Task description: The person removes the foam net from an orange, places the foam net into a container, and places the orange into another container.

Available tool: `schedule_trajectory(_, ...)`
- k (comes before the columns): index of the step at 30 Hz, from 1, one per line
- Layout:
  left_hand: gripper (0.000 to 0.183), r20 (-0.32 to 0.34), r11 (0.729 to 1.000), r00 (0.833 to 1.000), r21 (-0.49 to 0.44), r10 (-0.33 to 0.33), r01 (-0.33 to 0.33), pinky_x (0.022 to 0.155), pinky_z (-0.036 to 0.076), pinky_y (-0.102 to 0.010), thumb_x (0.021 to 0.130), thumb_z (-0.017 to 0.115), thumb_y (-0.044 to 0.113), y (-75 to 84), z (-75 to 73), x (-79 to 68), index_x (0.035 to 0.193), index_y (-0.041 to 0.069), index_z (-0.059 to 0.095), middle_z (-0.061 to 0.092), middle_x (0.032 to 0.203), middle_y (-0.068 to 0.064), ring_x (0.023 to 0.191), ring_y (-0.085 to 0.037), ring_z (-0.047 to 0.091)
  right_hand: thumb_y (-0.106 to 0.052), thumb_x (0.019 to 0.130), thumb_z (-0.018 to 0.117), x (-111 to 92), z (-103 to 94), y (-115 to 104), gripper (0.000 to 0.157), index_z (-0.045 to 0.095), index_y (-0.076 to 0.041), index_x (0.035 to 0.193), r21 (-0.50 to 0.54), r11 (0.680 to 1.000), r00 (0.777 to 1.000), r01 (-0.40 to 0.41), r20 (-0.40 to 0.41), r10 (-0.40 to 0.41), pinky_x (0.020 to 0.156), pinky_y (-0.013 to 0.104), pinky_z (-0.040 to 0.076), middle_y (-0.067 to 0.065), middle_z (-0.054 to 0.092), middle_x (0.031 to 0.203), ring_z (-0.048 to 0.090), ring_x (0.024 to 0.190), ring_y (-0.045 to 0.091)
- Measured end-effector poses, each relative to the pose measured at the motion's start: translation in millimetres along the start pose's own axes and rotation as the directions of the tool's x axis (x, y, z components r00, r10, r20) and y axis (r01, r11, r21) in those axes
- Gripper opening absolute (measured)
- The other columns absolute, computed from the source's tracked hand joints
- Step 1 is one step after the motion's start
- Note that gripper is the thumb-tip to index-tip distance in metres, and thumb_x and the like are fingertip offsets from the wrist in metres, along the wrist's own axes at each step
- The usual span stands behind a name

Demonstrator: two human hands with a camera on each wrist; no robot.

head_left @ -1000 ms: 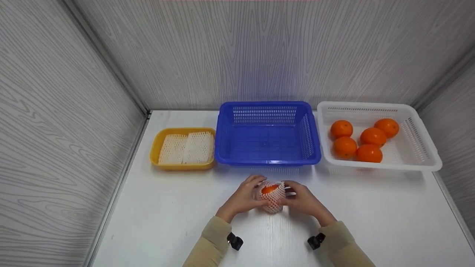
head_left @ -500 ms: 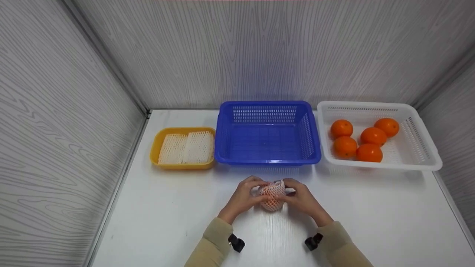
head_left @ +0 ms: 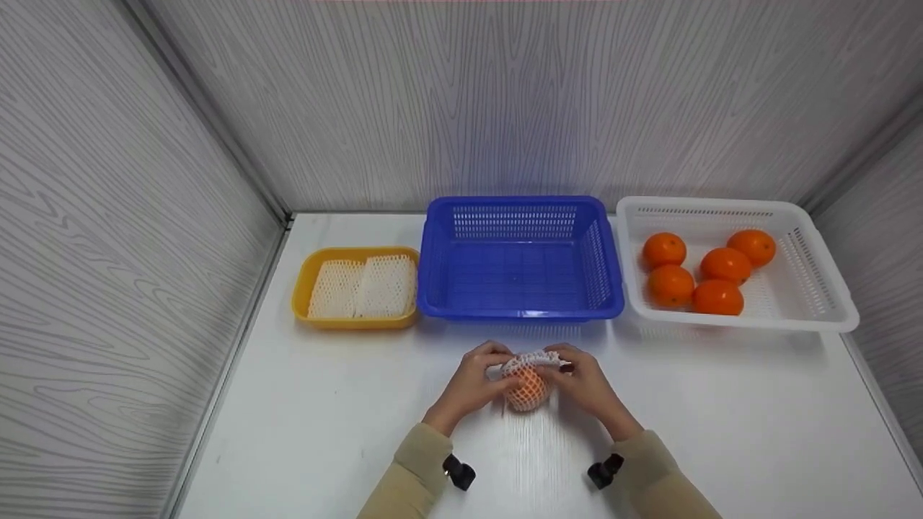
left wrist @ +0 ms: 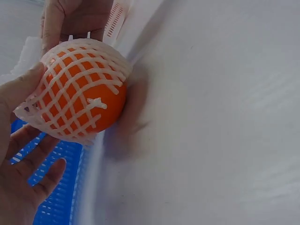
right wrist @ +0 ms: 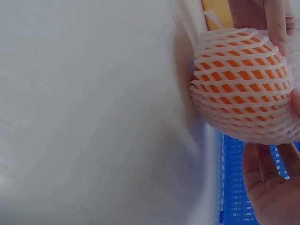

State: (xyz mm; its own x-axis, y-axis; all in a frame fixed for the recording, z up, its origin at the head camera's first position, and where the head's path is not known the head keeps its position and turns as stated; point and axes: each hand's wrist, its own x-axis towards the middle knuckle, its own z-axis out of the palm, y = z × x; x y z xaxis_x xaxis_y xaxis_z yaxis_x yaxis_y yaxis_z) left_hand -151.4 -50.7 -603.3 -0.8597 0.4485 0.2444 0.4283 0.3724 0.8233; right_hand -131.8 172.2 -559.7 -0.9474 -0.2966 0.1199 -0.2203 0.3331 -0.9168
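Observation:
An orange (head_left: 526, 391) in a white foam fruit net (left wrist: 77, 79) is held between both hands, low over the white table. My left hand (head_left: 472, 380) grips its left side, thumb on the mesh and fingers behind. From the other side my right hand (head_left: 584, 383) pinches the net near its gathered upper edge (head_left: 541, 357). In the left wrist view bare orange peel (left wrist: 112, 105) shows at the end facing the table. The right wrist view shows the mesh (right wrist: 241, 84) stretched over the fruit.
A blue basket (head_left: 519, 315) stands just beyond the hands. To its left is a yellow tray (head_left: 353, 324) with flat white foam nets (head_left: 386, 285). On the right, a white basket (head_left: 793, 324) holds several bare oranges (head_left: 670, 286). Walls (head_left: 519, 101) enclose the table.
The net's upper edge has been drawn over the orange's exposed top and now lies bunched toward the far side. The fingers have shifted slightly; baskets and tray have not moved.

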Motion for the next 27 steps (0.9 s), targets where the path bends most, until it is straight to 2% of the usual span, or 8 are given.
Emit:
schedule_trajectory(4, 0.022, -0.014, 1.0, 1.0, 0.01, 0.011, -0.011, 0.084, 0.052, -0.033, 0.085, 0.078, 0.025, 3.0, -2.0, 2.6, 0.089, 0.004, 0.075, 0.062, 0.099, -0.001, 0.095, -0.016, 0.06, -0.002, 0.084, 0.076, 0.2, -5.1, 0.4, 0.029, 0.067, 0.008, 0.11, 0.031, 0.999, 0.998, -0.02, 0.064, 0.018, 0.082, 0.049, 0.053, 0.019, 0.062, 0.116, 0.057, 0.106, 0.028)
schedule_trajectory(7, 0.021, -0.014, 1.0, 1.0, 0.014, 0.01, -0.009, 0.081, 0.052, -0.033, 0.085, 0.078, 0.024, 4.8, -3.1, 3.4, 0.082, 0.005, 0.072, 0.061, 0.095, 0.001, 0.091, -0.015, 0.058, -0.001, 0.081, 0.078, 1.1, -7.4, -1.5, 0.024, 0.07, 0.008, 0.102, 0.021, 0.999, 0.997, -0.028, 0.078, 0.026, 0.082, 0.051, 0.052, 0.021, 0.061, 0.117, 0.056, 0.106, 0.031)
schedule_trajectory(9, 0.021, -0.01, 1.0, 1.0, 0.002, 0.011, -0.011, 0.082, 0.052, -0.035, 0.085, 0.078, 0.025, 5.5, -3.3, 3.1, 0.086, 0.004, 0.074, 0.06, 0.096, 0.0, 0.092, -0.015, 0.058, 0.0, 0.081, 0.077, 2.0, -7.1, -3.4, 0.018, 0.072, 0.007, 0.097, -0.005, 1.0, 0.998, -0.02, 0.066, 0.021, 0.081, 0.049, 0.053, 0.02, 0.063, 0.113, 0.057, 0.104, 0.031)
schedule_trajectory(12, 0.026, 0.001, 1.0, 1.0, -0.009, -0.005, 0.005, 0.088, 0.051, -0.037, 0.084, 0.079, 0.026, 6.2, -3.5, 1.6, 0.1, 0.005, 0.074, 0.059, 0.104, 0.0, 0.1, -0.016, 0.056, 0.002, 0.081, 0.077, 2.7, -4.6, -6.1, 0.011, 0.073, 0.004, 0.091, -0.049, 0.999, 1.0, 0.007, 0.024, -0.006, 0.077, 0.044, 0.052, 0.015, 0.066, 0.104, 0.059, 0.098, 0.027)
schedule_trajectory(15, 0.035, 0.01, 1.0, 1.0, 0.006, -0.029, 0.029, 0.093, 0.048, -0.037, 0.084, 0.08, 0.026, 5.4, -2.7, -0.3, 0.113, 0.007, 0.073, 0.057, 0.11, 0.001, 0.106, -0.016, 0.055, 0.004, 0.081, 0.076, 2.5, -0.7, -7.7, 0.011, 0.073, 0.002, 0.091, -0.077, 0.997, 1.0, 0.028, -0.011, -0.029, 0.075, 0.045, 0.053, 0.012, 0.067, 0.098, 0.06, 0.092, 0.025)
schedule_trajectory(18, 0.034, -0.003, 0.999, 0.999, 0.017, -0.035, 0.035, 0.092, 0.048, -0.034, 0.084, 0.079, 0.024, 3.4, -1.7, -1.3, 0.112, 0.006, 0.073, 0.059, 0.107, 0.001, 0.104, -0.016, 0.056, 0.001, 0.082, 0.077, 2.4, 2.5, -1.0, 0.014, 0.073, 0.001, 0.095, -0.079, 0.996, 0.999, 0.03, -0.018, -0.031, 0.078, 0.049, 0.053, 0.011, 0.068, 0.099, 0.061, 0.094, 0.026)
schedule_trajectory(23, 0.029, -0.046, 1.0, 0.999, 0.012, -0.009, 0.01, 0.087, 0.051, -0.031, 0.085, 0.079, 0.025, 2.0, -0.9, 0.6, 0.101, 0.001, 0.076, 0.062, 0.099, -0.001, 0.096, -0.015, 0.059, -0.004, 0.08, 0.08, 1.0, -0.4, 4.6, 0.033, 0.068, 0.003, 0.111, 0.01, 1.0, 1.0, -0.02, 0.023, 0.02, 0.085, 0.055, 0.051, 0.014, 0.065, 0.113, 0.059, 0.104, 0.028)
schedule_trajectory(27, 0.02, -0.068, 0.998, 0.997, 0.048, 0.031, -0.028, 0.08, 0.052, -0.029, 0.084, 0.08, 0.018, 5.4, -1.1, 3.8, 0.094, 0.001, 0.077, 0.063, 0.092, -0.001, 0.088, -0.013, 0.059, -0.001, 0.078, 0.081, 1.2, -4.6, 4.2, 0.034, 0.069, 0.005, 0.109, 0.08, 0.995, 0.997, -0.067, 0.048, 0.063, 0.089, 0.058, 0.049, 0.015, 0.064, 0.113, 0.058, 0.103, 0.026)
